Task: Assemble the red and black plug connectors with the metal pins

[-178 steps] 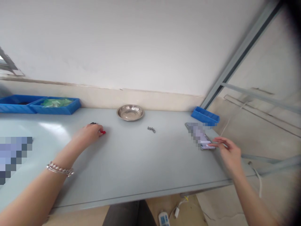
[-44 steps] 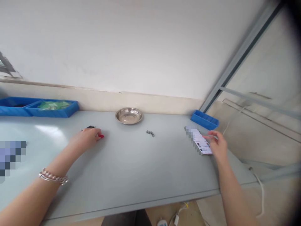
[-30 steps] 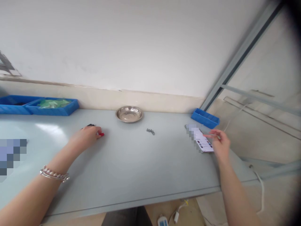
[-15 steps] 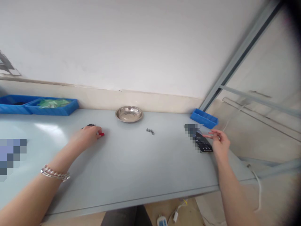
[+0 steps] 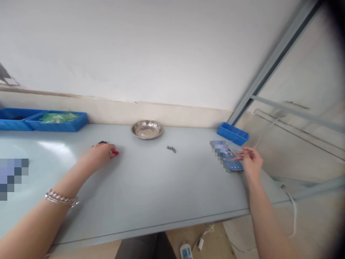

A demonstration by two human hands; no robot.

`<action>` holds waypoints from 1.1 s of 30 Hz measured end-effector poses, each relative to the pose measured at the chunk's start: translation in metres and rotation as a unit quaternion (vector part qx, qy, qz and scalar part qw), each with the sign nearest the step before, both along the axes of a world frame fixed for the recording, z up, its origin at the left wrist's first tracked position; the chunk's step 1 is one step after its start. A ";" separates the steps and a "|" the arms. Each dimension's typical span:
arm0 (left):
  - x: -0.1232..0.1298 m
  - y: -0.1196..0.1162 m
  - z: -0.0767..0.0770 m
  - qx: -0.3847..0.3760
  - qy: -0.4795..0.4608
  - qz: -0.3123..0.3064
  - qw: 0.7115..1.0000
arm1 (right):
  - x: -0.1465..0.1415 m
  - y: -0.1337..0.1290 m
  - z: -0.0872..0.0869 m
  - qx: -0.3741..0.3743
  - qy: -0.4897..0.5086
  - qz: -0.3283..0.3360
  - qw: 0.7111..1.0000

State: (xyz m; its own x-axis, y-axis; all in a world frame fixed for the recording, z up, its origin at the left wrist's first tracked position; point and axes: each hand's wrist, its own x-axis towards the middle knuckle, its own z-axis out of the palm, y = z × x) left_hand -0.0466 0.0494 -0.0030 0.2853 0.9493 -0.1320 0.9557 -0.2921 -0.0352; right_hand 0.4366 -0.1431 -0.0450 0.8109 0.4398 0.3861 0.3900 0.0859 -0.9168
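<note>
My left hand (image 5: pixel 100 157) rests low over the table on the left, its fingers closed around a small red object (image 5: pixel 115 153) whose kind I cannot make out. Behind those fingers a dark item (image 5: pixel 102 142) shows only in part. On the right, my right hand (image 5: pixel 252 161) hovers at the edge of a smartphone (image 5: pixel 231 162) lying flat with its screen lit. The index finger points onto the screen, and the other fingers are loosely bent and apart. Between the hands lies a short row of several small grey metal pieces (image 5: pixel 171 149).
A round steel dish (image 5: pixel 147 136) stands near the wall. Blue bins sit at the back left, one (image 5: pixel 78 124) with green plastic bags inside. Another blue bin (image 5: pixel 233 136) stands at the back right beside a metal frame (image 5: pixel 269 68). Table edge (image 5: pixel 151 231) runs in front.
The phone screen has gone from a dark display to a brighter bluish one. My right index finger has dipped slightly over it. The left hand keeps its place.
</note>
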 end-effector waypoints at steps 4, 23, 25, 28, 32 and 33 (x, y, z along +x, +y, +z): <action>0.002 -0.002 0.002 0.000 0.003 -0.005 1.000 | -0.002 0.001 0.002 -0.013 0.017 0.025 0.999; 0.004 -0.005 0.006 -0.003 -0.003 0.002 1.000 | -0.007 -0.003 0.005 -0.005 0.004 0.004 1.000; 0.003 -0.004 0.004 -0.005 -0.007 0.003 1.000 | -0.007 -0.003 0.006 -0.005 0.005 0.003 1.000; 0.002 -0.002 0.003 -0.004 -0.009 0.004 1.000 | -0.007 -0.003 0.007 -0.006 0.008 -0.001 1.000; 0.002 -0.002 0.003 -0.002 0.000 -0.002 1.000 | -0.006 -0.002 0.006 -0.007 0.011 -0.018 1.000; 0.002 -0.003 0.003 -0.002 0.000 -0.004 1.000 | -0.005 -0.003 0.005 -0.006 0.009 -0.021 1.000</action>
State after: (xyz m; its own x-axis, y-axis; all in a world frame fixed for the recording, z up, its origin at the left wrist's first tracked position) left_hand -0.0441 0.0467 0.0004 0.2924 0.9465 -0.1364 0.9535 -0.2995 -0.0345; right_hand 0.4319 -0.1456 -0.0396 0.8357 0.4091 0.3663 0.3764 0.0589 -0.9246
